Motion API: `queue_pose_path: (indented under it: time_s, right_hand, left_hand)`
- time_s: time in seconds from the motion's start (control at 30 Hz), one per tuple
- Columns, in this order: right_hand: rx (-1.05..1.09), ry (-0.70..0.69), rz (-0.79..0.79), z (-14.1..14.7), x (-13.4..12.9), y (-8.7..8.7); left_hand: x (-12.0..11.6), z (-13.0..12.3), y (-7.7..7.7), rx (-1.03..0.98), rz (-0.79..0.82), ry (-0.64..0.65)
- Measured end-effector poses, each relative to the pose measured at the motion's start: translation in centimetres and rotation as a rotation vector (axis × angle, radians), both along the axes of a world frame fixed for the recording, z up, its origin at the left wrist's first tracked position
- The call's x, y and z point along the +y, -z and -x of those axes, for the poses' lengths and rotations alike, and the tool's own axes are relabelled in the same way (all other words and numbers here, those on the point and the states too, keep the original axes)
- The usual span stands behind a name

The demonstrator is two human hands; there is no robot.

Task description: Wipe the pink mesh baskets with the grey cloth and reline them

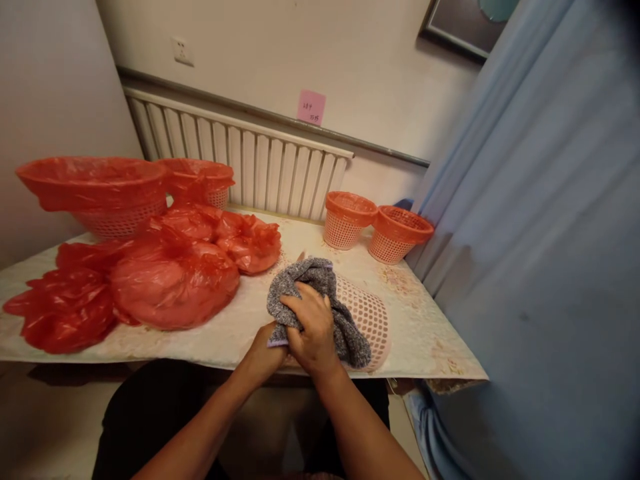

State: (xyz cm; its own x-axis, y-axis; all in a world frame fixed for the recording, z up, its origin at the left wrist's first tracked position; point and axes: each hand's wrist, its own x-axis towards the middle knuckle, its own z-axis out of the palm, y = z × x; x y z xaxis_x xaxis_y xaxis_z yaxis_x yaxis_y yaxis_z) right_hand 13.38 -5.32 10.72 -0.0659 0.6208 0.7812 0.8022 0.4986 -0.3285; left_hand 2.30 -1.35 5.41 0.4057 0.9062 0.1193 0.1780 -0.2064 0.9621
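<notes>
A pink perforated plastic basket lies on its side near the table's front edge. Over its left end is a bunched grey speckled cloth with a pale purple edge. My right hand is closed on the cloth from above, fingers curled into its folds. Close beside it, my left hand reaches to the cloth's lower left edge at the basket's end. The left fingers are hidden, so what they grip does not show.
Several red plastic bags crowd the left of the table. Behind them stand two bag-lined baskets. Two small lined baskets are at the back right. A blue curtain borders the right side; a radiator is behind.
</notes>
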Motion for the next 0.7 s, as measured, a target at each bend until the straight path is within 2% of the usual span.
queue_pose_path:
  time_s: [0.17, 0.3, 0.4, 0.5, 0.6, 0.7]
  right_hand:
    - [0.007, 0.018, 0.026, -0.2, 0.3, 0.0]
    - [0.022, 0.038, 0.009, 0.1, 0.7, 0.0]
    - [-0.04, 0.029, 0.01, 0.1, 0.2, 1.0]
    - [-0.107, -0.004, 0.01, -0.4, -0.6, 2.4]
    - [-0.081, 0.065, -0.013, -1.5, -0.9, 3.6]
    - [-0.018, 0.196, 0.012, -3.6, -0.6, 4.1]
  left_hand:
    - [-0.3, 0.3, 1.3, -0.028, 0.045, 0.077]
    - [-0.5, 0.3, 1.5, -0.065, 0.043, 0.027]
    - [-0.3, 0.6, 1.6, -0.027, 0.039, -0.008]
    - [0.1, 0.9, 1.7, 0.016, -0.016, 0.045]
    - [0.5, 0.7, 1.6, 0.002, -0.035, 0.065]
    - [0.7, 0.4, 1.5, -0.028, 0.055, 0.05]
